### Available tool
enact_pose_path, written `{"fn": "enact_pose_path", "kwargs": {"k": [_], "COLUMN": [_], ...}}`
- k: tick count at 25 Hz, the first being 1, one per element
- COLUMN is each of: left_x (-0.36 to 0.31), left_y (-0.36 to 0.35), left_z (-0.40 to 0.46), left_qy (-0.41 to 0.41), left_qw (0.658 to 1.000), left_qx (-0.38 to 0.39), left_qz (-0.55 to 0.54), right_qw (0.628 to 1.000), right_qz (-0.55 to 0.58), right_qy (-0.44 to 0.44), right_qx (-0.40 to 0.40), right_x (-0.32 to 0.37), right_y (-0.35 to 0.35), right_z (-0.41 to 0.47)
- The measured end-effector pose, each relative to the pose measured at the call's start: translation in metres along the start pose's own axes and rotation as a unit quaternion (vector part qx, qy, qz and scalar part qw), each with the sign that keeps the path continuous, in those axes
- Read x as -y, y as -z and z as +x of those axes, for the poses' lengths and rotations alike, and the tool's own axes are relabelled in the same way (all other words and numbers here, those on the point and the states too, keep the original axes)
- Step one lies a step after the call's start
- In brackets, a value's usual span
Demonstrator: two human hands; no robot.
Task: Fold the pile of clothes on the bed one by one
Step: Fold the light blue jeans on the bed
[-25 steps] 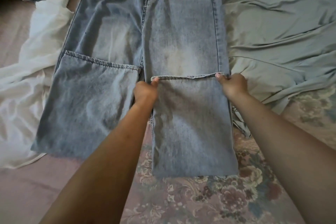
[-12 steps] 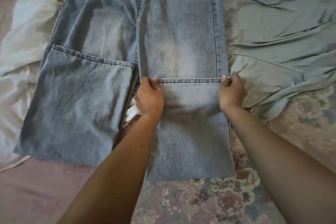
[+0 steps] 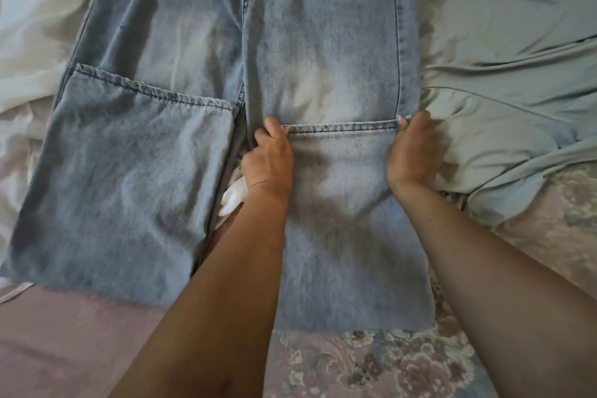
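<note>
A pair of light blue jeans (image 3: 323,42) lies flat on the bed, waist at the top edge of the view. Both legs are folded up from the bottom, so each hem lies across the leg. The left leg's folded flap (image 3: 129,178) rests flat on its own. My left hand (image 3: 268,158) pinches the left end of the right leg's hem (image 3: 342,128). At the hem's right end, my right hand (image 3: 412,152) pinches the corner. Both hands rest low on the denim.
A grey-green garment (image 3: 504,74) lies crumpled right of the jeans. White cloth (image 3: 35,42) spreads to the left, and a white scrap (image 3: 234,197) shows between the legs. The floral bedspread (image 3: 387,365) fills the near edge.
My hands have carried the right leg's hem slightly up the leg and pressed it down flat. The view has shifted, so the jeans sit further left and closer.
</note>
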State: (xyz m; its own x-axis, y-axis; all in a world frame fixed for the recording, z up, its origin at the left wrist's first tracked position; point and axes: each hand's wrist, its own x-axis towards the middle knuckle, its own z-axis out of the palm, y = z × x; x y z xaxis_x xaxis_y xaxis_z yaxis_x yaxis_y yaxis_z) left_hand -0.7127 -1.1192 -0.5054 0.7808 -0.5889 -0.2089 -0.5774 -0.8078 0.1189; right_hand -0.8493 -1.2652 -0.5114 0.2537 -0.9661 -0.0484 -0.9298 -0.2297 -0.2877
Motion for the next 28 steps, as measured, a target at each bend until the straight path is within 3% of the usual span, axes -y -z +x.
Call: {"fn": "enact_pose_path", "kwargs": {"k": [2,4,5,7,8,10,13,17,20,23,26,28], "left_x": [-0.001,-0.003,-0.007,-0.015,-0.016,-0.010,-0.001,-0.001,-0.002,0.000,0.030,0.057], "left_y": [-0.001,-0.003,-0.006,-0.016,-0.023,-0.033,-0.034,-0.032,-0.023,-0.012,-0.018,-0.026], "left_z": [0.000,-0.013,-0.025,-0.050,-0.056,-0.053,-0.046,-0.050,-0.047,-0.081,-0.160,-0.204], "left_qy": [-0.006,-0.066,-0.123,-0.258,-0.288,-0.262,-0.201,-0.150,-0.138,-0.261,-0.418,-0.448], "left_qw": [0.990,0.958,0.943,0.934,0.937,0.959,0.975,0.984,0.986,0.961,0.907,0.893], "left_qx": [-0.113,-0.268,-0.306,-0.248,-0.196,-0.108,-0.052,-0.051,-0.040,-0.085,-0.048,-0.007], "left_qz": [0.083,0.071,0.044,-0.011,-0.010,0.019,0.081,0.079,0.081,0.033,0.005,0.042], "right_qw": [0.998,0.972,0.955,0.928,0.922,0.922,0.921,0.936,0.932,0.928,0.881,0.842], "right_qz": [0.011,-0.045,-0.062,-0.086,-0.102,-0.143,-0.184,-0.219,-0.234,-0.195,-0.165,-0.164], "right_qy": [0.010,0.123,0.206,0.342,0.369,0.359,0.323,0.223,0.236,0.307,0.434,0.496], "right_qx": [-0.069,-0.196,-0.205,-0.119,-0.063,0.033,0.115,0.160,0.143,0.079,0.092,0.136], "right_x": [0.000,-0.004,-0.006,-0.007,-0.007,-0.011,-0.019,-0.038,-0.041,-0.044,-0.073,-0.103], "right_y": [0.004,0.012,0.012,0.006,0.002,-0.003,-0.005,0.006,0.015,0.022,0.028,0.037], "right_z": [-0.001,-0.019,-0.035,-0.066,-0.075,-0.068,-0.042,-0.015,-0.004,-0.042,-0.139,-0.192]}}
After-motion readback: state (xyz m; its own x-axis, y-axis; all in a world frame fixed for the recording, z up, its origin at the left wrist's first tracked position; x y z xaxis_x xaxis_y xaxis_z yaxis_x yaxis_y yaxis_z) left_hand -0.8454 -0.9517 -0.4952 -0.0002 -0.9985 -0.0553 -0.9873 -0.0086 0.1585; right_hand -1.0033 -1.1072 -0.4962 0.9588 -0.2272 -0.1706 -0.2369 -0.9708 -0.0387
